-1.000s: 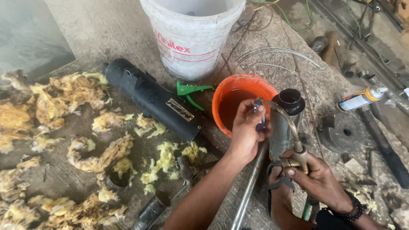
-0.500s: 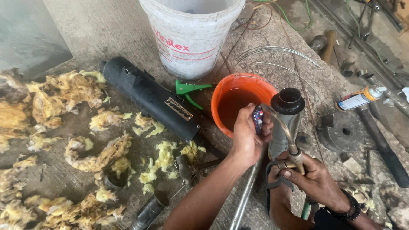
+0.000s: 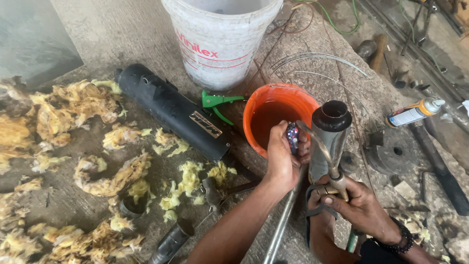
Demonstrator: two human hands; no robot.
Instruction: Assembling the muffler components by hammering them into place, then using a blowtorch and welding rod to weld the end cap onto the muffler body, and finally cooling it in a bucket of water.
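- brazing torch (image 3: 328, 161), right of centre in the frame, brass valve body pinched in right hand (image 3: 359, 205), curved nozzle arching up and left.
- small lighter (image 3: 292, 137) wrapped tight in closed left hand (image 3: 283, 161), held at torch tip.
- grey metal pipe (image 3: 328, 142) with black mouth upright just behind torch.
- orange bucket (image 3: 254, 110) of brown liquid at centre.
- black muffler (image 3: 171, 110) left of bucket; white pail (image 3: 220, 44) at top.
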